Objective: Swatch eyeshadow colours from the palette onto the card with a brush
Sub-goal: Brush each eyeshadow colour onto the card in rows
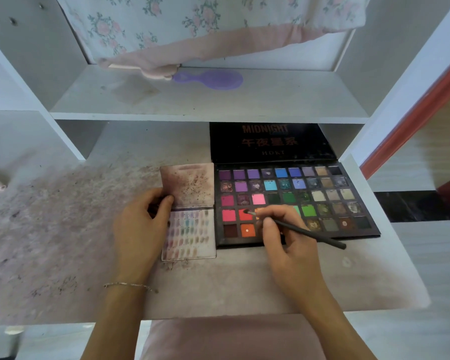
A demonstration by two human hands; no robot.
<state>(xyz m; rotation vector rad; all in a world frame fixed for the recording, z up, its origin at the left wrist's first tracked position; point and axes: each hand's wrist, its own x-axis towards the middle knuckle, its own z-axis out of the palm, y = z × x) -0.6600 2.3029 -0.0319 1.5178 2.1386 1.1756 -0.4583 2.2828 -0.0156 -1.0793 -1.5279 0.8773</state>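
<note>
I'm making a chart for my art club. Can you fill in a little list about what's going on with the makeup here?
Palette: open, lid back, on the desk
Brush: tip in a red pan
Right hand: holds the brush
Left hand: grips the card's left edge
Card: left of palette, rows of colour swatches
Shelf: purple hairbrush

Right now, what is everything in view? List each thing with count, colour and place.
palette: one, black, open, many-coloured pans, right of card
card: one, folded open, pale with swatch rows, stained upper half, left of palette
brush: one, black, tip in a red pan
desk: one, white, powder-stained
shelf: one, white, above desk
hairbrush: one, purple, on shelf
cloth: one, floral with pink hem, hanging behind shelf
bracelet: one, thin, left wrist
left hand: holds card's edge
right hand: grips brush
</note>
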